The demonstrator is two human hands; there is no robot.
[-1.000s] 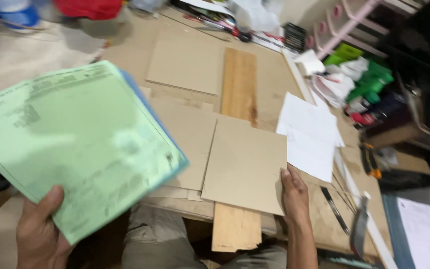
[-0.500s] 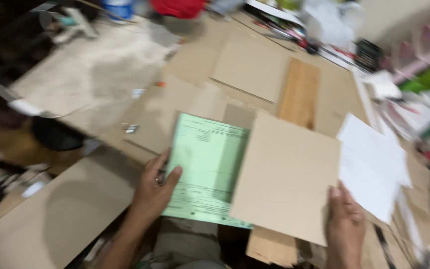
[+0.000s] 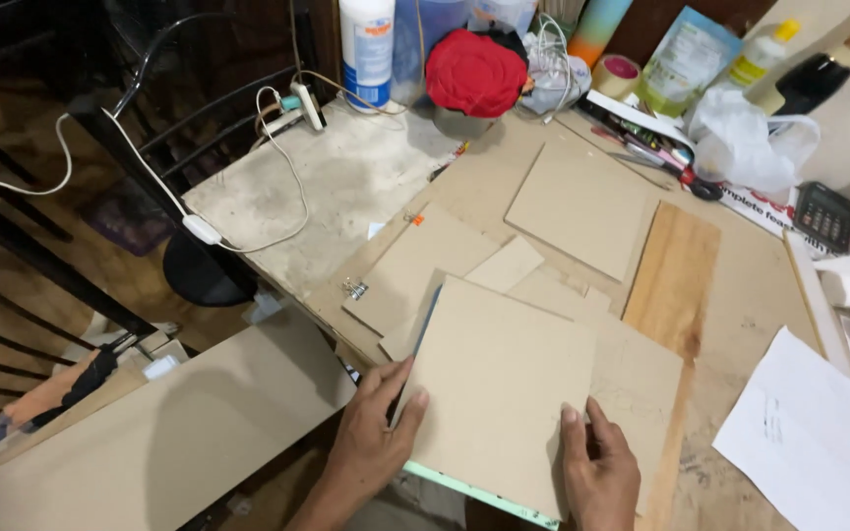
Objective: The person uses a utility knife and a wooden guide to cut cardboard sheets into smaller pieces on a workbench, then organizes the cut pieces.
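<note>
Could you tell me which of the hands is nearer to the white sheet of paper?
Right. The right hand rests on the board's lower right, toward the white sheet; the left hand grips its far edge.

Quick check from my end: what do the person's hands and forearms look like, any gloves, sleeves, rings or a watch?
Both hands are bare. The left hand and right hand wear no gloves, and no rings show on the visible fingers. The forearms seen at the bottom edge are uncovered, with no sleeve, watch or wristband in view. Fingernails are short and unpainted.
</note>
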